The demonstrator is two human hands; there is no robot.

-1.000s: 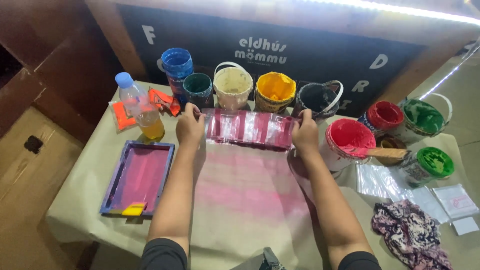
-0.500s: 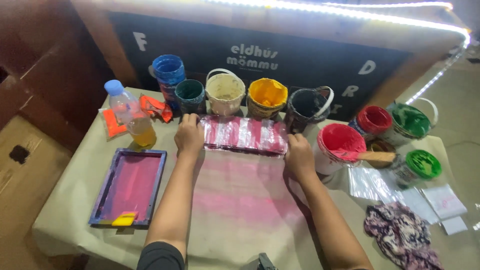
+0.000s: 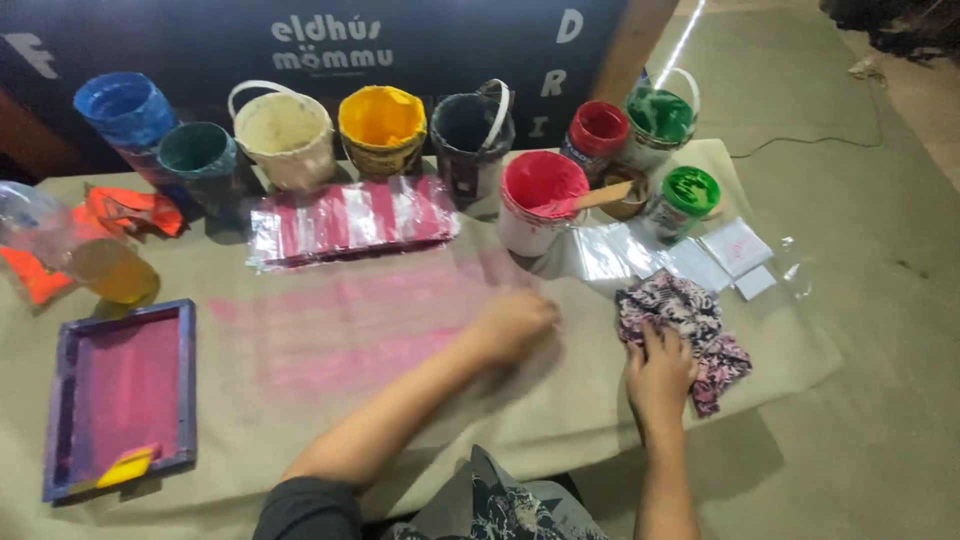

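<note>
Nine paint tubs beyond both hands. Right hand: fingers grasping one patterned rag. Left hand: blurred, grip indeterminate, one striped plastic sheet beyond it.

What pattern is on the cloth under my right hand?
The cloth has a busy pink, black and white print, seen in the head view.

1. My right hand rests on the patterned cloth.
2. My left hand, blurred, lies on the pink-stained table cover.
3. Paint buckets line the far edge; a pink screen frame lies left.
</note>
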